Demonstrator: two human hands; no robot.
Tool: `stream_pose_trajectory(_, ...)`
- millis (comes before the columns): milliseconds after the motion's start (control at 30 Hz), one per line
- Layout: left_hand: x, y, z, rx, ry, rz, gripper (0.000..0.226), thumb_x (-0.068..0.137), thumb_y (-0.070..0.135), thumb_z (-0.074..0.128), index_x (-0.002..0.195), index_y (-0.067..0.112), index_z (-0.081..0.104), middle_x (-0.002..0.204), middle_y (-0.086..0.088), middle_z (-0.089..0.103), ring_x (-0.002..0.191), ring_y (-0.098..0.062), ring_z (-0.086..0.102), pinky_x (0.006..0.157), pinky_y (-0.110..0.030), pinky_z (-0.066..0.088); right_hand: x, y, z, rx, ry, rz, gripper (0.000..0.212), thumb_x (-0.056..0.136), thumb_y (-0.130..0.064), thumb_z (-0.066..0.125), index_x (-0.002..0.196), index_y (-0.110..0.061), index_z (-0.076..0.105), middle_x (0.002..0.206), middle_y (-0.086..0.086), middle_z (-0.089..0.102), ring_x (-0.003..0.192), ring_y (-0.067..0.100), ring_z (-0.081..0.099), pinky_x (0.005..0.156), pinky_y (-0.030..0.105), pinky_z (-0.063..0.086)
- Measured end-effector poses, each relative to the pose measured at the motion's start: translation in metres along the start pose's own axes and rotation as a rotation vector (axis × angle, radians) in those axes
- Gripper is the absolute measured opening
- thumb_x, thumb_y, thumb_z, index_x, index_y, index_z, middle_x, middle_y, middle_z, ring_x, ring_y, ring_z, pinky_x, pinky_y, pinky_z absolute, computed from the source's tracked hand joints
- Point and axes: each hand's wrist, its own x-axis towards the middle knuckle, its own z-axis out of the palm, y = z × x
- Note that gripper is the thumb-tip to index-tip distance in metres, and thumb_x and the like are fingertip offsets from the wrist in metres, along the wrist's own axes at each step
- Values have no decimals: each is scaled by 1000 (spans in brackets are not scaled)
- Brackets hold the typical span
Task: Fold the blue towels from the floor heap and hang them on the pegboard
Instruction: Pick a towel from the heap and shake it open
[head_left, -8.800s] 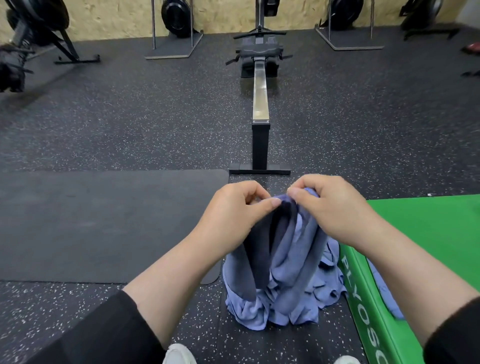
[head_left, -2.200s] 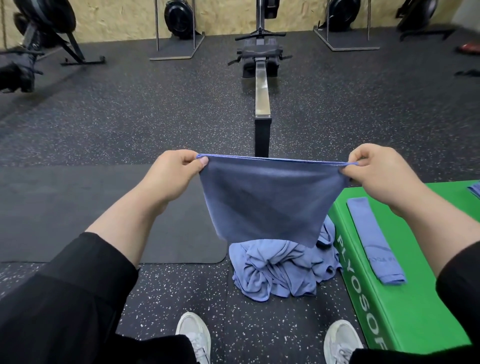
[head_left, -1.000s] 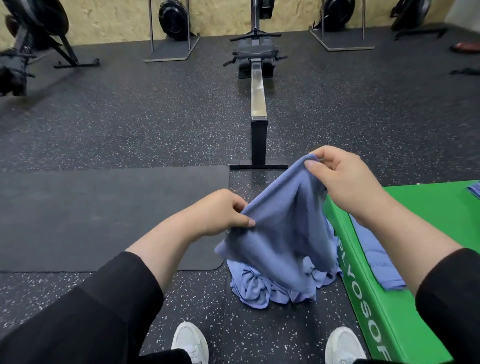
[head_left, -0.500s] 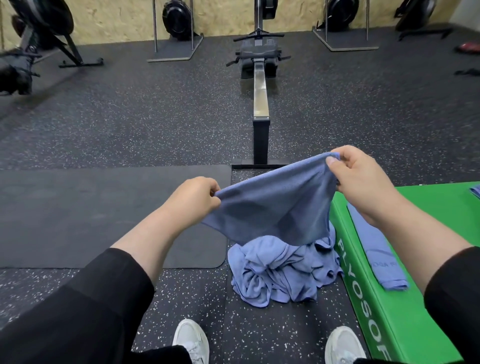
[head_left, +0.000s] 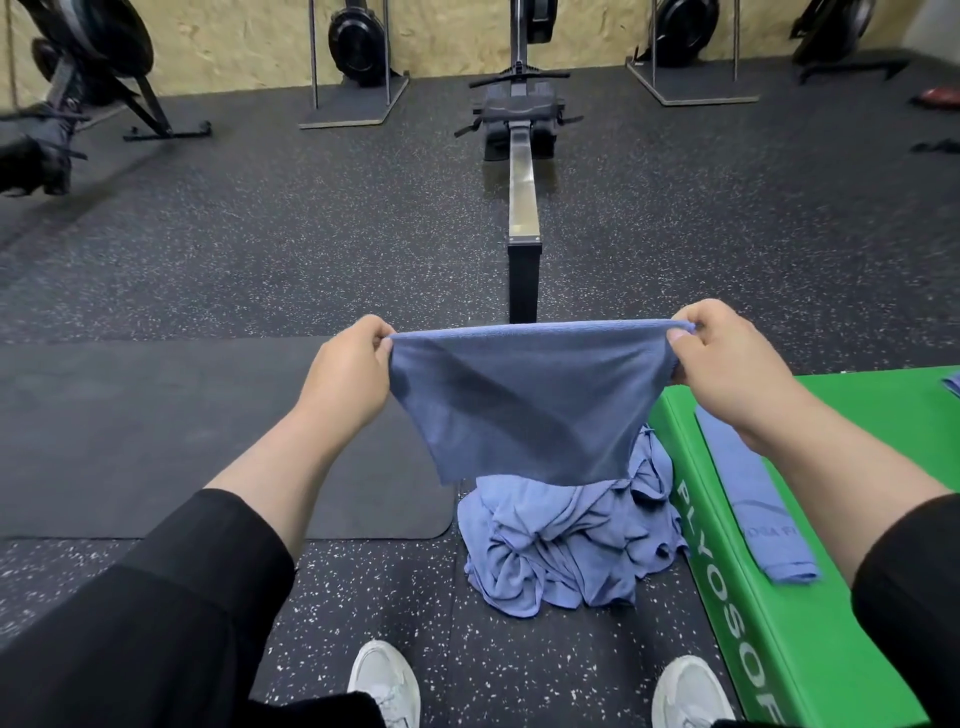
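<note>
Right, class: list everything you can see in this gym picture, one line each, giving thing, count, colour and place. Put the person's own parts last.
held towel: one, blue, stretched in the air between both hands
towel heap: one, blue, on the floor beside the green box
folded towel: one, blue, on top of the green box
green box: one, green, floor at right
floor mat: one, dark grey, floor at left
rowing machine: one, black and silver, straight ahead
shoes: two, white, bottom edge
left hand: pinches the towel's left corner
right hand: pinches the right corner
</note>
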Motion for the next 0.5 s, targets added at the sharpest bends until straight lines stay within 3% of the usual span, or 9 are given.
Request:
stream_pose_trajectory(67,1,-1,-2,0,33,18,16,104,16,47,106,16,63,102,-6,68,95,-28,56,77,-33,39,0,-3,-3,-5,36,-15,9,96,-28,49,92,-26,56,91,5,68,84,30,66,81,45,55)
stream_pose_trajectory(200,-1,4,-8,-18,79,56,20,103,17,50,107,15,69,102,-3,70,95,-23,57,79,-31,37,-2,-11,-9,50,169,-39,13,91,-18,52,80,-20,59,69,-3,57,63,20,48,59,32,36)
stream_pose_trajectory(333,0,8,-12,-201,62,-34,18,99,22,57,97,17,74,89,4,70,83,-16,59,69,-31,44,-5,-16,-12,193,194,-1,15,82,-23,48,70,-20,55,67,-6,48,67,18,42,64,37,41)
stream_pose_trajectory(433,1,8,-7,-455,15,-153,22,98,28,60,85,13,70,82,0,68,76,-17,58,80,-39,57,-5,-16,-12,276,146,59,11,75,-28,46,68,-23,53,67,-6,41,72,17,35,65,42,35)
stream_pose_trajectory(500,-1,12,-2,-615,-41,-232,29,101,28,57,80,8,59,79,-4,57,76,-19,52,80,-41,59,-7,-19,-9,306,80,95,10,74,-26,46,68,-24,54,68,-3,38,73,19,32,67,42,33)
